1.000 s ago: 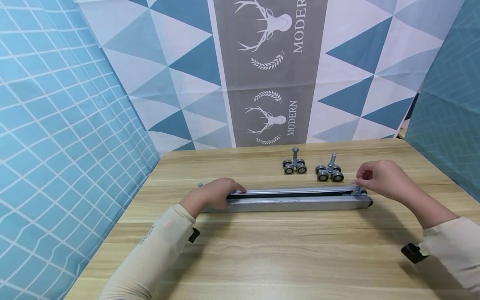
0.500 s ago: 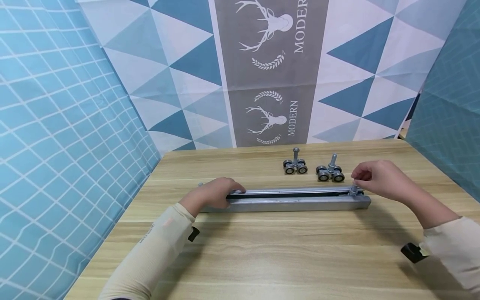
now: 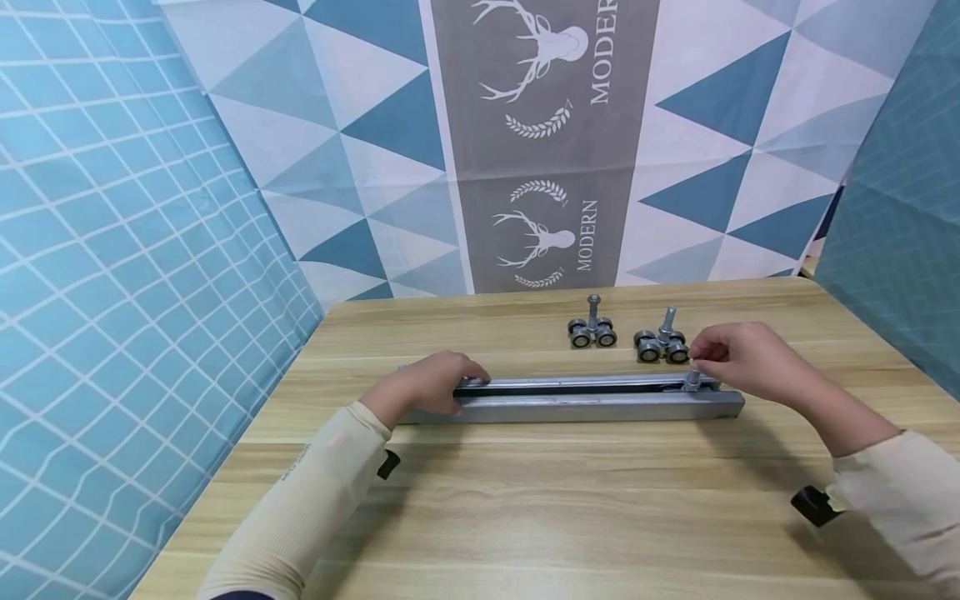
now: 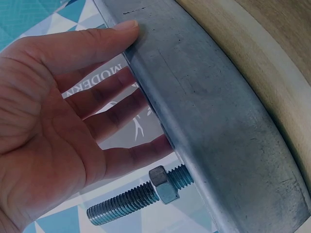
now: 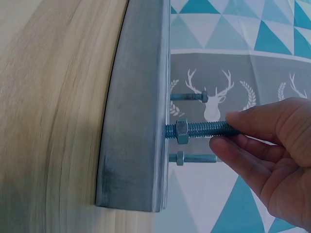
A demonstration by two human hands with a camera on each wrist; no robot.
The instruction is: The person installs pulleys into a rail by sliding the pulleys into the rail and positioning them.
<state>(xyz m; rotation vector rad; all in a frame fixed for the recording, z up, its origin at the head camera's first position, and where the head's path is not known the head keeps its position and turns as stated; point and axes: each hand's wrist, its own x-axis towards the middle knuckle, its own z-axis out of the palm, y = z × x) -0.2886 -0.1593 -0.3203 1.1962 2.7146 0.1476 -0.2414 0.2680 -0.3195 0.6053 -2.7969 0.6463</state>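
Observation:
A long grey metal rail (image 3: pixel 592 409) with a slot along its top lies across the wooden table. My left hand (image 3: pixel 427 385) grips its left part, the thumb on the near wall and the fingers over the top, as the left wrist view shows. Left of that hand a threaded bolt with a nut (image 4: pixel 165 185) rises from the slot. At the rail's right end my right hand (image 3: pixel 742 357) pinches the upright bolt (image 5: pixel 206 128) of a roller trolley between thumb and fingers. The trolley's wheels sit inside the slot, mostly hidden.
Behind the rail two four-wheeled roller trolleys stand on the table (image 3: pixel 525 508): one trolley (image 3: pixel 592 331) with its bolt upright, the other trolley (image 3: pixel 662 344) with its bolt leaning slightly. A patterned cloth (image 3: pixel 536 150) hangs behind, and a blue checked cloth (image 3: pixel 112 250) on the left.
My right hand has moved left with the trolley bolt, and the trolley has slid further into the rail from its right end. The left hand keeps its place on the rail.

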